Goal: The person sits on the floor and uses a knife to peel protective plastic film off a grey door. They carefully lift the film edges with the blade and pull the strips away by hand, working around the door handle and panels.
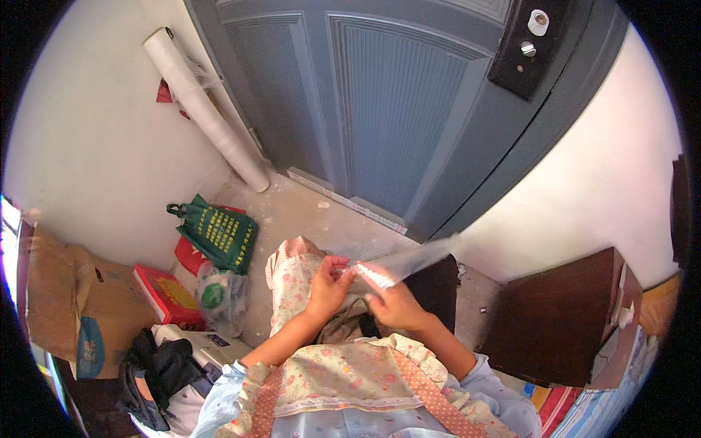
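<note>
A strip or bag of clear plastic film (pixel 427 257) stretches from my fingers towards the lower edge of the door, blurred at its far end. My right hand (pixel 397 306) grips it near its close end, where a white band (pixel 375 275) lies along the fingers. At that same end, my left hand (pixel 331 284) pinches the film between thumb and fingertips. Both hands are above my lap, over the floral apron (pixel 339 372). Folds of brown and black cloth (pixel 348 323) show below the hands.
A grey panelled door (pixel 405 115) stands ahead. A roll of plastic film (pixel 208 109) leans on the left wall. A green bag (pixel 224 235), a red box (pixel 167 295), a filled plastic bag (pixel 222 298) and a cardboard box (pixel 104 295) lie left; a dark wooden cabinet (pixel 558 312) stands right.
</note>
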Motion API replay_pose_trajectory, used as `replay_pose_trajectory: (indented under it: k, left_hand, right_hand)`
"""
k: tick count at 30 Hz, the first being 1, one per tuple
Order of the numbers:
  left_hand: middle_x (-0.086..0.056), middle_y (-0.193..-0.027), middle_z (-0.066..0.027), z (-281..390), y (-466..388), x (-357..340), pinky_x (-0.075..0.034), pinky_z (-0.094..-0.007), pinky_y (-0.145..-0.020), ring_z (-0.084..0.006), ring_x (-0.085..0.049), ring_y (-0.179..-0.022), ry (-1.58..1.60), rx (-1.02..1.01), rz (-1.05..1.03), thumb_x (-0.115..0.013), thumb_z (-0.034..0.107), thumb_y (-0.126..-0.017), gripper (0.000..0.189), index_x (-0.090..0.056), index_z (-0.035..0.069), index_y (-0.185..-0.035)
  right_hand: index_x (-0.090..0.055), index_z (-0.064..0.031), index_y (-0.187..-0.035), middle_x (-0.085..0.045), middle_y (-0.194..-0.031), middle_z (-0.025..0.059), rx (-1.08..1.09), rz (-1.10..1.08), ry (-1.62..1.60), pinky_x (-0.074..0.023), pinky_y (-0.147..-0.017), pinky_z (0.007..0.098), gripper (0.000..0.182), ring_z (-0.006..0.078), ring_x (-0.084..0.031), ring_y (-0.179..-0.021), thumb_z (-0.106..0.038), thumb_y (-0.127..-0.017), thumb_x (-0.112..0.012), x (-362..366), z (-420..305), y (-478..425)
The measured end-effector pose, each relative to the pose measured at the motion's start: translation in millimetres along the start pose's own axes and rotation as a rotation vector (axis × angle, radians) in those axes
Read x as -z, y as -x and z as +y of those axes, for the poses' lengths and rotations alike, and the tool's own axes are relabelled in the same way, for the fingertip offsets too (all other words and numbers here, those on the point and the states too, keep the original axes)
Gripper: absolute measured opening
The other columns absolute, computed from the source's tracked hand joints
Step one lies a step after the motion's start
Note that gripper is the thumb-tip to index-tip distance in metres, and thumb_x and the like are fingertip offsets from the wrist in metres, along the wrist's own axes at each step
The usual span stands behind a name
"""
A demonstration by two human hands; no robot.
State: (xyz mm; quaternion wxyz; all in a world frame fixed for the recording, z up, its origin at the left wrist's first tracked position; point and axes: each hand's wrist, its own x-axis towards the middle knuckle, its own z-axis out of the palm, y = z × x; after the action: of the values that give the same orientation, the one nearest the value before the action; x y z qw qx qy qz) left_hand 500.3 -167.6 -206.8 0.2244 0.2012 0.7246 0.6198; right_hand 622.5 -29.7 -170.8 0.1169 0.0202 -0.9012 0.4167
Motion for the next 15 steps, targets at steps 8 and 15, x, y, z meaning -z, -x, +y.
replay_pose_trajectory:
  k: [8, 15]
  left_hand:
    - [-0.063, -0.107, -0.0116, -25.9, 11.3, -1.5, -0.048, -0.0323, -0.083, -0.0236, -0.061, -0.098, 0.511, 0.42, -0.11, -0.044, 0.013, -0.096, 0.027, -0.055, -0.002, -0.117]
    - [-0.061, -0.119, -0.0147, 13.6, 10.6, 22.4, -0.048, -0.0391, -0.095, -0.0265, -0.06, -0.109, 0.754, 0.551, -0.45, -0.051, 0.014, -0.093, 0.048, -0.041, 0.0, -0.138]
  right_hand:
    - [-0.037, -0.0039, -0.143, -0.041, -0.146, 0.0159, 0.071, -0.005, 0.395, -0.035, -0.102, 0.0468, 0.062, 0.0325, -0.045, -0.128, -0.018, -0.085, -0.056, -26.1, -12.4, -3.3]
    - [-0.038, -0.0078, -0.142, -0.044, -0.138, 0.0194, -0.257, 0.012, 0.142, -0.043, -0.095, 0.0439, 0.067, 0.0369, -0.047, -0.124, -0.02, -0.084, -0.068, -15.3, 3.4, -0.6]
